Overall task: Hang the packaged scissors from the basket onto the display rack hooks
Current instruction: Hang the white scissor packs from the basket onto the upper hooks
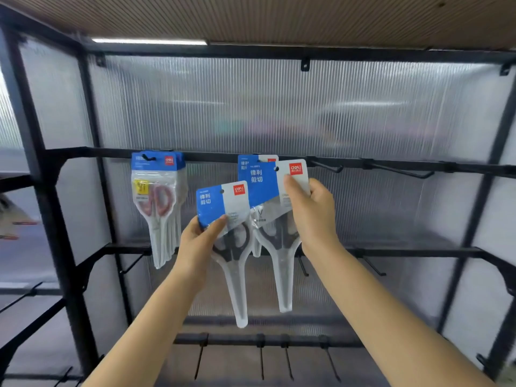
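We see our left hand (pixel 201 233) pinching a clear plastic blister pack of black-handled scissors with a blue and white card header (pixel 226 219), thumb across the lower left corner of the card. Its long axis runs nearly vertical, header tilted slightly left at the top, the narrow transparent blade sheath pointing down.

Our right hand (pixel 310 208) grips a second blue and white carded pack of dark-handled scissors (pixel 276 208) by the right side of its header, thumb on the front. This pack also hangs lengthwise with its tapered tip downward, and its punched hole sits near the black metal hook bar (pixel 212 155) of the display rack. Whether the hole is on a hook, we cannot tell. Another blue header (pixel 248 161) shows just behind it.

To the left, a bunch of glossy packs with red-handled scissors (pixel 157 202) hangs from a hook, tips down. Bare black wire hooks (pixel 402 171) jut out to the right. Ribbed translucent plastic panels (pixel 279 107) back the black frame.
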